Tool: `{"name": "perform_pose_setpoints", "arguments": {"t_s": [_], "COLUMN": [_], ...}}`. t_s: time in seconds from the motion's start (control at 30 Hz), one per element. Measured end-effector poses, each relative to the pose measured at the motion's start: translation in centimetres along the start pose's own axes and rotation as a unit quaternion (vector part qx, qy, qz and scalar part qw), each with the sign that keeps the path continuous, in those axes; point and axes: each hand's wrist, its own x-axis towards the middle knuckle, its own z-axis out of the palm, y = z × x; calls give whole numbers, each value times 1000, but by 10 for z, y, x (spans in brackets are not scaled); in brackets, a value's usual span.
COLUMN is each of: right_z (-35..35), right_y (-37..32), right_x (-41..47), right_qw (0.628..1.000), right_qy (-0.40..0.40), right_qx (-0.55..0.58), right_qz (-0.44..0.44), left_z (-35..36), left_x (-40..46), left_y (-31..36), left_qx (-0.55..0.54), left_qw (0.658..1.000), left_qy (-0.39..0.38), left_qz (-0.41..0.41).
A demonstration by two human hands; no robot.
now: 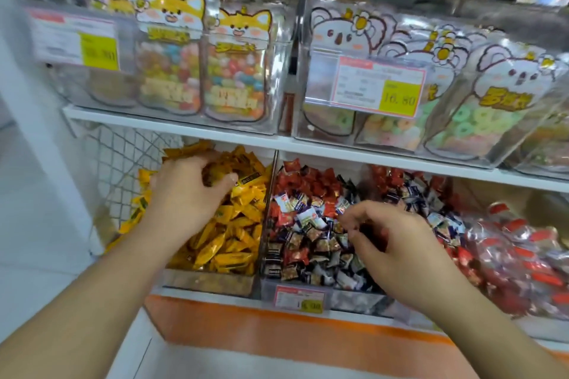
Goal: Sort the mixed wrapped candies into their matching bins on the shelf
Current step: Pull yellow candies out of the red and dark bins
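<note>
Two clear bins stand side by side on the lower shelf. The left bin (212,281) is filled with yellow wrapped candies (234,237). The middle bin (354,294) holds mixed red, white and dark wrapped candies (308,224). My left hand (184,191) is over the yellow bin, fingers curled around a few yellow candies. My right hand (391,240) is down in the mixed candies with fingertips curled together; what they pinch is blurred.
A third bin with red-and-clear wrapped sweets (517,255) lies to the right. The white shelf board (308,148) above carries clear boxes of bagged jelly candies (234,71) and gummy rings (480,114) with price tags. A wire mesh panel (123,157) closes the left side.
</note>
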Motion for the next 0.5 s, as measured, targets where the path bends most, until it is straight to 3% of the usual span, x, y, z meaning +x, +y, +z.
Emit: {"name": "perform_pose_setpoints", "arguments": {"t_s": [0.1,0.5], "right_z": [-5,-54], "right_y": [5,78], "right_x": [-2,-26], "right_qw": [1000,977], "right_qy": [12,158], "right_qx": [11,51], "right_qz": [20,137], "left_z": [4,62], "left_x": [1,-41], "left_y": [9,103], "left_qx": [43,-45], "left_qw": [999,968], "left_qy": [2,-104], "left_qz": [27,225]}}
